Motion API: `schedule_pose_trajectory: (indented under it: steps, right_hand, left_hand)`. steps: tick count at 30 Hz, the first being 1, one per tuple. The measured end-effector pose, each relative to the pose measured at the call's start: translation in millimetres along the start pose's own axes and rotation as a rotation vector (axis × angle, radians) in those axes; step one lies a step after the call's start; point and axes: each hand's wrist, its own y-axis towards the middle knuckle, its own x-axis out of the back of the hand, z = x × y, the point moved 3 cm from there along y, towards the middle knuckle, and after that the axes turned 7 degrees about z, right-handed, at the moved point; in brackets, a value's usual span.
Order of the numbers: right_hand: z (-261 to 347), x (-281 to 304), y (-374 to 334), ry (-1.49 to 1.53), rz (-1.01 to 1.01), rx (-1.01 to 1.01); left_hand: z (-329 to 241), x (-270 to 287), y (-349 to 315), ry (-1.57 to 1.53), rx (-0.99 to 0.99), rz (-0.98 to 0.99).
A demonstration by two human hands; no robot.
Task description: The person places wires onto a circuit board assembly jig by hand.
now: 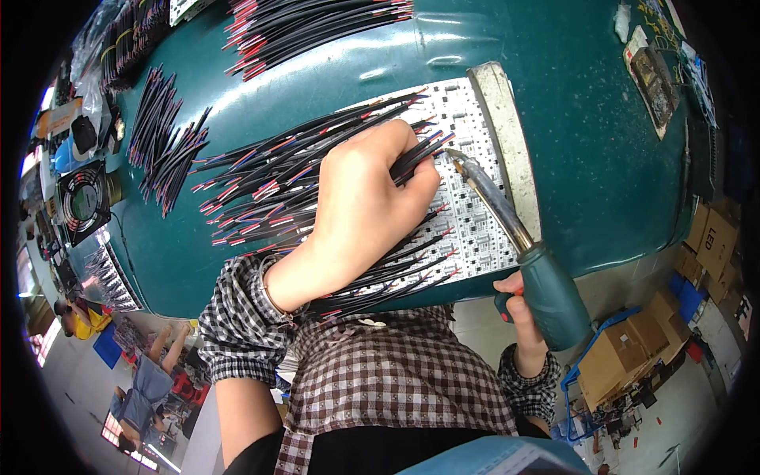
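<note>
A white circuit board panel (476, 241) lies on the green work surface, with many black cables (269, 178) spread across it, their ends bare and coloured. My left hand (368, 194) is closed around a few black cables (413, 158), pinching them over the panel so their wire ends point right. My right hand (524, 321) grips the green handle of a soldering gun (554, 297). Its metal tip reaches up and left, close by the wire ends in my left hand; whether it touches them I cannot tell. Part of the right hand is hidden behind the handle.
A pale worn bar (507, 131) lies along the panel's right edge. Further cable bundles rest at the top (317, 28) and left (166, 138). A fan (83, 202) stands at the far left, a dark soldering block (653, 83) at upper right. Cardboard boxes (625, 352) sit beyond the table.
</note>
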Motion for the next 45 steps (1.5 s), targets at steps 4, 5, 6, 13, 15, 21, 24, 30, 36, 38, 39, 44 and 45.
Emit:
schedule_pose_trajectory:
  steps: [4, 5, 6, 13, 15, 21, 24, 30, 36, 38, 39, 44, 45]
  right_hand:
    - [4.5, -2.0, 0.3, -0.102, -0.026, -0.059]
    - [3.3, -1.8, 0.4, -0.204, -0.023, 0.007]
    - [3.9, -2.0, 0.4, -0.305, -0.02, 0.073]
    - [15.2, -1.8, 5.0, -0.164, 0.02, 0.07]
    - [12.4, -2.7, 5.0, -0.062, -0.034, 0.131]
    - [18.4, -4.1, 7.9, 0.174, -0.074, 0.032]
    - [18.1, -3.5, 8.9, 0.173, -0.078, 0.016]
    - [18.5, -5.4, 10.3, 0.211, -0.105, -0.01]
    - [23.0, -2.0, 12.9, 0.002, -0.06, -0.008]
    - [19.9, -2.4, 12.9, 0.006, -0.062, 0.005]
    - [19.0, -2.4, 12.6, 0.01, -0.064, 0.018]
    - [19.7, -1.5, 12.0, -0.038, -0.056, -0.01]
    - [18.9, -1.3, 11.5, -0.079, -0.028, -0.007]
  left_hand:
    - [0.5, -0.3, -0.8, 0.005, -0.008, -0.008]
    - [0.5, -0.1, -0.6, 0.003, -0.008, -0.008]
    - [0.4, 0.1, -0.2, 0.001, -0.008, -0.007]
    - [0.2, 0.9, 0.0, 0.005, 0.016, 0.007]
    - [1.0, 0.1, -0.7, 0.016, -0.008, -0.008]
    - [-0.7, 0.3, -1.3, -0.033, 0.009, -0.001]
    - [-0.1, -0.1, -0.4, -0.036, -0.009, -0.022]
    - [1.7, -1.7, 2.1, 0.004, -0.039, -0.051]
    - [-1.7, 0.8, 4.1, 0.0, -0.016, -0.04]
    - [-1.3, -0.5, 3.9, -0.009, 0.003, -0.031]
    - [-0.9, -1.2, 3.9, -0.011, -0.003, -0.034]
    - [-1.6, -1.5, 3.8, -0.015, 0.009, -0.029]
    - [-1.9, -1.6, 3.9, -0.019, 0.015, -0.026]
